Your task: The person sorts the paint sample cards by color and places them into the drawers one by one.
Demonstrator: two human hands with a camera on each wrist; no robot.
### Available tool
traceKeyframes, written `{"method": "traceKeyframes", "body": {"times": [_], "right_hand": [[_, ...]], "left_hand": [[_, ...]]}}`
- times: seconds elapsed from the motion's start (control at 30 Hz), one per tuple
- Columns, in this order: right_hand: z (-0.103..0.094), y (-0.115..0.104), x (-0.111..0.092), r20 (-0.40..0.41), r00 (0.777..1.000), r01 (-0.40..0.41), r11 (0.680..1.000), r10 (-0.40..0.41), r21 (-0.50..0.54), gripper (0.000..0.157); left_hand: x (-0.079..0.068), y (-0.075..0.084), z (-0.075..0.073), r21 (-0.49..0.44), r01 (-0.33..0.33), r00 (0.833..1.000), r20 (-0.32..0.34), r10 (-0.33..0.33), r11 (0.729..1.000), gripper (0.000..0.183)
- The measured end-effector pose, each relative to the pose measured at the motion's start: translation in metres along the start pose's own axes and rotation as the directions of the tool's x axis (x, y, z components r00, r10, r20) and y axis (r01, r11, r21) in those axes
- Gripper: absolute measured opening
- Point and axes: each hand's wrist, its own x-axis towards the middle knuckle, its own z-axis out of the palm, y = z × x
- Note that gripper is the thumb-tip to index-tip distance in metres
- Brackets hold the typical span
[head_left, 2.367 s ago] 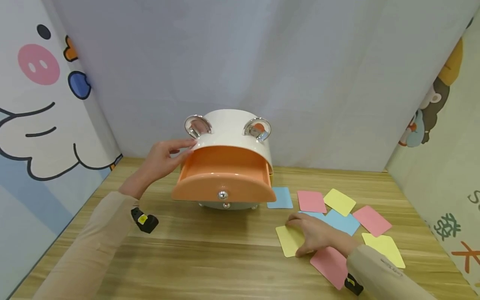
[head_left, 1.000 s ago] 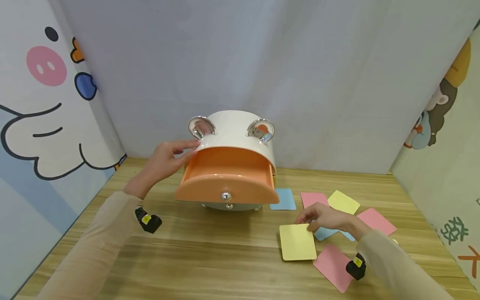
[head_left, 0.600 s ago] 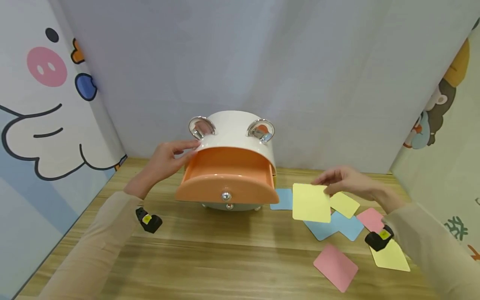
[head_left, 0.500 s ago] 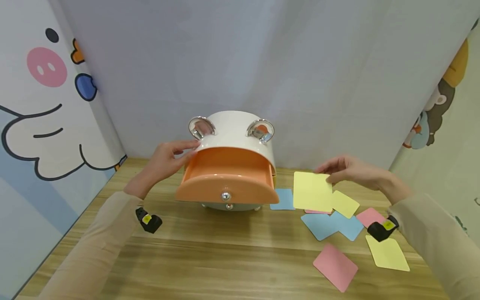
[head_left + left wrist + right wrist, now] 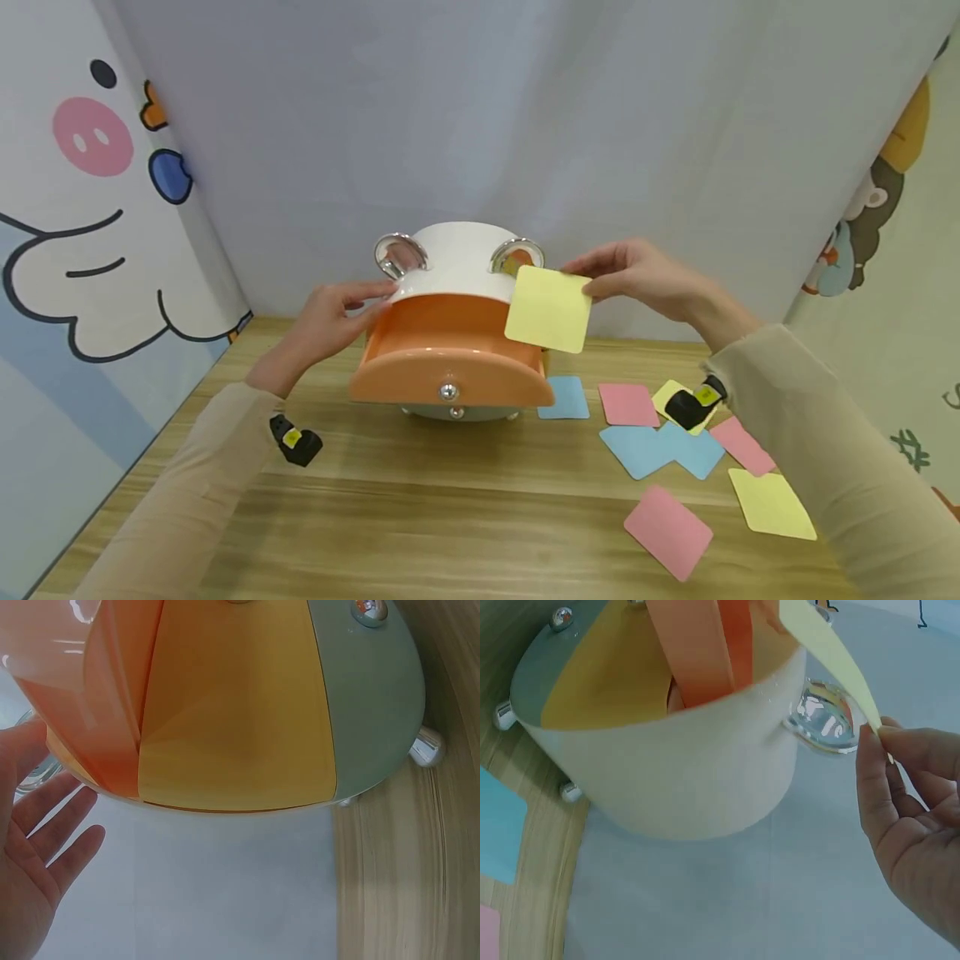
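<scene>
In the head view, my right hand (image 5: 645, 275) pinches a thin yellow card (image 5: 549, 308) with rounded corners by its edge, between thumb and fingers. The card hangs in front of the right side of a white drawer box (image 5: 461, 260) with mirrored ears. An orange drawer (image 5: 450, 375) with a silver knob is pulled out of the box's top level; the card covers part of its opening. My left hand (image 5: 322, 329) touches the box's left side below the ear. In the left wrist view, its fingers (image 5: 75, 855) are extended and spread beside the shell.
Several cards lie right of the box: a blue card (image 5: 564, 398), a pink card (image 5: 628, 405), overlapping blue cards (image 5: 637, 450), a nearer pink card (image 5: 669, 533) and a yellow card (image 5: 772, 504). Behind stands a pale curtain (image 5: 675, 167). Yellow and green drawers (image 5: 240, 712) sit below the orange one.
My right hand has picked the yellow card off the table, lifted it and carried it left to the front of the box. My left hand has stayed at the box.
</scene>
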Motion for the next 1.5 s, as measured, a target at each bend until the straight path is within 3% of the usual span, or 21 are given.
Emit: {"method": "traceKeyframes", "body": {"times": [0.3,0.53,0.9,1.17,1.33,1.5], "right_hand": [[0.039,-0.011,0.025,0.049,0.998,0.032,0.998,-0.035,0.056,0.036],[0.062,-0.020,0.034,0.023,0.999,0.036,0.999,-0.037,0.034,0.035],[0.092,-0.028,0.042,-0.004,0.999,0.050,0.995,-0.051,-0.085,0.029],[0.114,-0.031,0.049,-0.034,0.997,0.061,0.996,-0.063,-0.070,0.027],[0.119,-0.032,0.050,-0.087,0.995,0.040,0.986,-0.055,-0.160,0.024],[0.117,-0.031,0.048,-0.098,0.988,0.090,0.957,-0.121,-0.274,0.022]], "left_hand": [[0.000,0.002,-0.001,-0.002,0.005,1.000,0.009,-0.005,1.000,0.030],[-0.001,0.001,-0.001,-0.007,0.012,1.000,0.003,-0.012,1.000,0.030],[0.000,0.000,-0.001,0.001,0.007,1.000,-0.003,-0.007,1.000,0.030],[-0.001,0.002,-0.002,-0.010,0.011,1.000,-0.012,-0.011,1.000,0.029],[0.000,0.002,-0.001,-0.006,0.004,1.000,-0.007,-0.004,1.000,0.029],[-0.001,0.001,-0.001,0.000,0.003,1.000,-0.006,-0.003,1.000,0.030]]}}
